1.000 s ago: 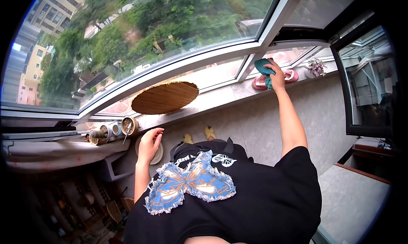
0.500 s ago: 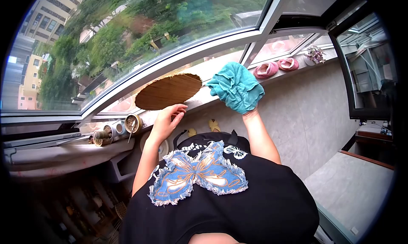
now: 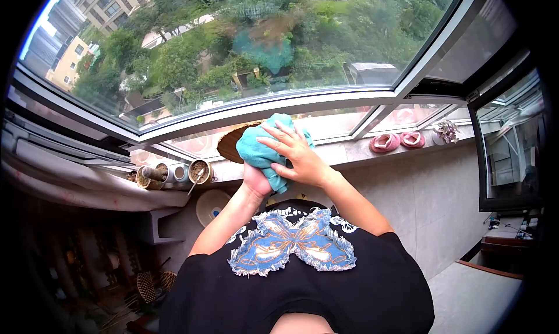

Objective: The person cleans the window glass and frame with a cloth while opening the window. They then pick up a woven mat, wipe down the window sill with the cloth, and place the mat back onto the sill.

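Your two hands meet at one turquoise cloth (image 3: 259, 146), which is raised in front of your chest. Your right hand (image 3: 297, 155) lies over the cloth's near face, fingers spread across the fabric. Your left hand (image 3: 256, 180) is beneath the cloth, palm side up against it; its fingers are covered, so whether they grip cannot be determined.

Directly behind the cloth, note one brown round-edged board (image 3: 231, 143), partly hidden; contact between the two cannot be confirmed. Below the cloth, your black shirt (image 3: 384, 279) carries one frayed denim butterfly patch (image 3: 291, 241).

The window ledge (image 3: 333, 155) runs beyond your hands. To the left, locate at least four pots (image 3: 180, 172) grouped close together; one thin utensil (image 3: 197, 183) leans from the nearest. To the right, locate two pink shoes (image 3: 385, 142), side by side, then one potted plant (image 3: 447, 131). Below the pots, one round basin (image 3: 201, 209) sits at floor level. At far right, one black-framed window panel (image 3: 506, 142) stands swung inward.
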Demonstrator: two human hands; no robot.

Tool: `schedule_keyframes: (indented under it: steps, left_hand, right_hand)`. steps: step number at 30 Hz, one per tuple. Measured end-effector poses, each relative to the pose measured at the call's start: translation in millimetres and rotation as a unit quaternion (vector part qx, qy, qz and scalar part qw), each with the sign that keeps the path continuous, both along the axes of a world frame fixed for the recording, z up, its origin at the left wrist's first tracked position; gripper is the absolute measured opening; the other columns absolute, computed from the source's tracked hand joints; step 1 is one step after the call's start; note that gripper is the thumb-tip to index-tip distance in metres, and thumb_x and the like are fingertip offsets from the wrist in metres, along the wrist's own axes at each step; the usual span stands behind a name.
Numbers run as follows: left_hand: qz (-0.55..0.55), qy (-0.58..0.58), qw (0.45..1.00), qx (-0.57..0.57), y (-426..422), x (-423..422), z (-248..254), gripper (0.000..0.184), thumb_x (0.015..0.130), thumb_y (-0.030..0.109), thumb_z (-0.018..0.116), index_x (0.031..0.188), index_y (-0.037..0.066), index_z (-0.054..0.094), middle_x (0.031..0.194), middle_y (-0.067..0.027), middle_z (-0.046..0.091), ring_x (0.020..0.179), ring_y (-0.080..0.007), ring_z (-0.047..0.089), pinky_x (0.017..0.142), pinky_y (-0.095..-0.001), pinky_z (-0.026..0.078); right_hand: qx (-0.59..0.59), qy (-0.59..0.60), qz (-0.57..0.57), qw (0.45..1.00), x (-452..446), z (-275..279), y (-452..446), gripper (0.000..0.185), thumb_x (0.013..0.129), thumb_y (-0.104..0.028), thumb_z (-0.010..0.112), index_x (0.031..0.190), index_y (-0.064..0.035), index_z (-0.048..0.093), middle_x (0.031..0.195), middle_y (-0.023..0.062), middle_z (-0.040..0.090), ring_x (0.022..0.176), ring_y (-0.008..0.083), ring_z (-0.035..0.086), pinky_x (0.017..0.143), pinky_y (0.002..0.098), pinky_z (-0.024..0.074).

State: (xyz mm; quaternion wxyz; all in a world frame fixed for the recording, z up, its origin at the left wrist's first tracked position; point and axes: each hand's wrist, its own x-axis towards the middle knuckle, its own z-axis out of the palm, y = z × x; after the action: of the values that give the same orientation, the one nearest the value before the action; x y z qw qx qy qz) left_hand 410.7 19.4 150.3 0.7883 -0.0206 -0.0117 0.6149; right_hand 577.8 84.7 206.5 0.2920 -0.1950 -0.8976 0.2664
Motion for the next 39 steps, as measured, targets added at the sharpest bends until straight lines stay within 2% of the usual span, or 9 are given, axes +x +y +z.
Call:
schedule_keyframes:
  steps: [6,8,10,15,18,20,28,30,39]
  left_hand:
    - [0.307,0.152,0.934,0.103,-18,-110,124,0.071,0.104,0.053,0.043,0.156,0.005,0.036,0.161,-0.0165,0.039,0.148,-0.0371,0.037,0.126,-0.055,0.023]
    - [0.423,0.267,0.815,0.293,-21,-177,155,0.068,0.103,0.05,0.049,0.152,0.004,0.04,0.155,-0.0157,0.046,0.142,-0.0347,0.044,0.123,-0.0535,0.03]
    - [0.743,0.449,0.473,0.148,7,-218,219,0.061,0.106,0.044,0.046,0.151,0.003,0.04,0.148,-0.0128,0.052,0.132,-0.0309,0.053,0.114,-0.0449,0.043]
    - [0.79,0.592,-0.127,0.1,81,-386,339,0.041,0.108,0.032,0.052,0.137,0.002,0.055,0.132,-0.0116,0.059,0.121,-0.0261,0.057,0.109,-0.0404,0.039]
    - [0.75,0.647,0.042,0.133,150,-358,411,0.055,0.107,0.046,0.051,0.142,0.004,0.053,0.138,-0.0173,0.058,0.127,-0.0334,0.055,0.111,-0.0441,0.037]
    - [0.763,0.584,-0.276,0.04,167,-253,449,0.07,0.1,0.059,0.055,0.147,0.007,0.053,0.15,-0.0218,0.049,0.14,-0.044,0.042,0.119,-0.0558,0.027]
    - [0.589,0.709,-0.289,0.258,223,-1,471,0.059,0.093,0.059,0.062,0.142,0.025,0.061,0.167,-0.0148,0.027,0.154,-0.0502,0.015,0.119,-0.0687,0.015]
    - [0.557,0.674,-0.341,0.345,245,38,479,0.063,0.089,0.061,0.066,0.145,0.033,0.058,0.168,-0.0097,0.028,0.143,-0.0435,0.035,0.117,-0.0649,0.022]
    - [0.538,0.581,-0.41,0.453,323,192,553,0.06,0.087,0.066,0.064,0.142,0.043,0.059,0.163,-0.0043,0.037,0.128,-0.0339,0.046,0.111,-0.0504,0.034]
  right_hand:
    - [-0.093,0.217,-0.189,0.953,71,25,51,0.062,0.087,-0.006,0.063,0.147,-0.0076,0.052,0.154,0.0137,0.05,0.133,0.0286,0.056,0.111,0.0417,0.0444]
    - [-0.08,0.28,-0.265,0.919,106,28,81,0.059,0.089,-0.008,0.06,0.148,-0.0064,0.052,0.149,0.0108,0.054,0.127,0.0269,0.061,0.107,0.0404,0.0473]
    - [0.036,0.304,-0.354,0.884,141,55,112,0.055,0.094,-0.013,0.058,0.148,-0.0065,0.05,0.148,0.0105,0.054,0.131,0.0271,0.057,0.111,0.0423,0.0441]
    - [0.33,0.259,-0.53,0.737,214,150,178,0.054,0.1,-0.019,0.055,0.151,-0.0062,0.044,0.148,0.0162,0.049,0.135,0.0346,0.048,0.115,0.0464,0.0357]
    - [0.392,0.209,-0.544,0.712,229,201,206,0.06,0.106,-0.031,0.053,0.157,-0.0066,0.036,0.156,0.0182,0.042,0.143,0.0373,0.04,0.121,0.0475,0.0272]
    - [0.405,0.206,-0.547,0.703,235,220,232,0.066,0.106,-0.041,0.051,0.16,-0.0084,0.032,0.16,0.0158,0.037,0.145,0.0373,0.036,0.121,0.0494,0.0267]
    - [0.424,0.251,-0.555,0.67,232,221,280,0.063,0.109,-0.036,0.045,0.163,-0.0091,0.025,0.169,0.0162,0.024,0.154,0.0368,0.024,0.126,0.0493,0.0185]
    - [0.429,0.245,-0.55,0.673,237,218,281,0.06,0.111,-0.038,0.037,0.163,-0.0095,0.028,0.168,0.014,0.027,0.153,0.0359,0.027,0.125,0.0492,0.0199]
    - [0.446,0.26,-0.558,0.649,241,213,279,0.05,0.109,-0.016,0.04,0.158,-0.0091,0.039,0.163,0.0131,0.039,0.148,0.0377,0.037,0.122,0.0479,0.0293]
